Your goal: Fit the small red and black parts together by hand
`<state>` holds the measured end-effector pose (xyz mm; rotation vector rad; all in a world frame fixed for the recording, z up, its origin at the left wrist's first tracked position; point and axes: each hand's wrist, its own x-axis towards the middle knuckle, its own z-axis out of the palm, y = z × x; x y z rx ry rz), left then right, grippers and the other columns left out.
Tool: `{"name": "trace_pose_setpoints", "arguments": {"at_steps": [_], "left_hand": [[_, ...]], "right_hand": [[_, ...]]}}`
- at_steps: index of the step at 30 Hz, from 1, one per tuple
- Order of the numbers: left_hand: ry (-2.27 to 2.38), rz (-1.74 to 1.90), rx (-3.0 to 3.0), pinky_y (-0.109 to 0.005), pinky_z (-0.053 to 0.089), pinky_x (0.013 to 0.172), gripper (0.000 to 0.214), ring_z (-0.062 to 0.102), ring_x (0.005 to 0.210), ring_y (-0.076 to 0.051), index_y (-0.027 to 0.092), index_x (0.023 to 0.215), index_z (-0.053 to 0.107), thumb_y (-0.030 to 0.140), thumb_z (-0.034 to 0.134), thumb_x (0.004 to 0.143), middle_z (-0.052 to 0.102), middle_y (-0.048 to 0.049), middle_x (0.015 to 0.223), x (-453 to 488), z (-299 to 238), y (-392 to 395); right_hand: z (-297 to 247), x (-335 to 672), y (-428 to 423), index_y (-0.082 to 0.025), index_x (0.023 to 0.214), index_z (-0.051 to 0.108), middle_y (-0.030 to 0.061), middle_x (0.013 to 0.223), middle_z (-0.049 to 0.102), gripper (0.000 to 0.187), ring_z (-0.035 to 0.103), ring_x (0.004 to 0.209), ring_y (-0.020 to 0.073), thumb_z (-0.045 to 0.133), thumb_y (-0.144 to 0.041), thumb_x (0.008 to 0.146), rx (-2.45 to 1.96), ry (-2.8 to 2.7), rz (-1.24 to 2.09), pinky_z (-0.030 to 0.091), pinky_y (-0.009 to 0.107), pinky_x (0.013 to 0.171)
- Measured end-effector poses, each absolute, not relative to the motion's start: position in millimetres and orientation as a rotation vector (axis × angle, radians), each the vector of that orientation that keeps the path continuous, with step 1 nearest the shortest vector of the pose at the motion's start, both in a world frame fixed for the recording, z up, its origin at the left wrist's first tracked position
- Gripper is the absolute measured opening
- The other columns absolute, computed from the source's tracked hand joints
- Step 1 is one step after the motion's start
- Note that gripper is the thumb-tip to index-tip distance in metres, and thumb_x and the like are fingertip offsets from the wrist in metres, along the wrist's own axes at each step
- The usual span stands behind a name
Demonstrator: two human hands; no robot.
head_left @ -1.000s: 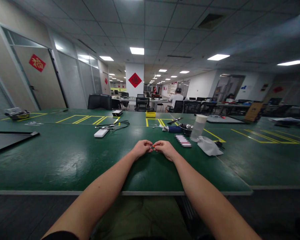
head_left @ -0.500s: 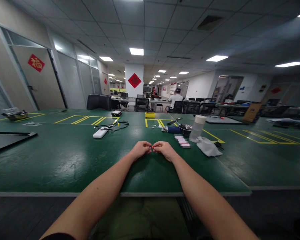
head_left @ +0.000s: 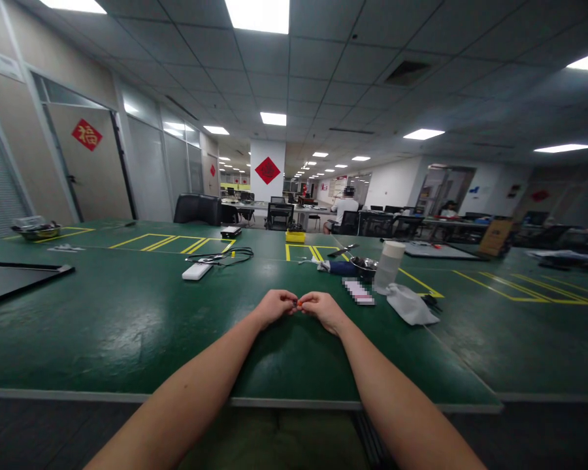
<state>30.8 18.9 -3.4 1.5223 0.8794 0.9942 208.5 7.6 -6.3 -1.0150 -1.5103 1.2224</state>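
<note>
Over the green table (head_left: 176,346), my left hand (head_left: 276,307) and my right hand (head_left: 325,311) meet fingertip to fingertip. My right thumb and fingers pinch a small orange piece (head_left: 300,303). In the pinch of my left hand is a small dark piece (head_left: 294,303), mostly covered by the fingers. The two pieces are very close together; whether they are joined I cannot tell. Their exact kind is too small to make out.
Right of my hands are a blurred-out pink-and-white item (head_left: 358,292), a clear bottle with a white lid (head_left: 389,267), a white bag (head_left: 410,304) and a metal bowl (head_left: 365,265). A white power bank (head_left: 196,271) and black cable (head_left: 240,254) lie left. Farther back sits a yellow box (head_left: 295,236).
The whole view has tilted upward, so the table and hands appear lower. My hands keep the same fingertip-to-fingertip pinch with the small pieces.
</note>
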Motion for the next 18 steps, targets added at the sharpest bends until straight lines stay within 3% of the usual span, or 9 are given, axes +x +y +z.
{"name": "trace_pose_setpoints", "arguments": {"at_steps": [18], "left_hand": [[0.957,0.945,1.368,-0.024,0.053,0.07,0.02,0.063,0.06,-0.009,0.011,0.084,0.067,0.0,0.053,0.074,0.069,-0.0028,0.07,34.5,1.0,13.9]], "right_hand": [[-3.3,210.7,6.6,-0.013,0.079,0.067,0.0081,0.079,0.07,0.009,0.066,0.073,0.0152,0.064,-0.018,0.071,-0.979,-1.394,1.383,0.053,0.026,0.068]]}}
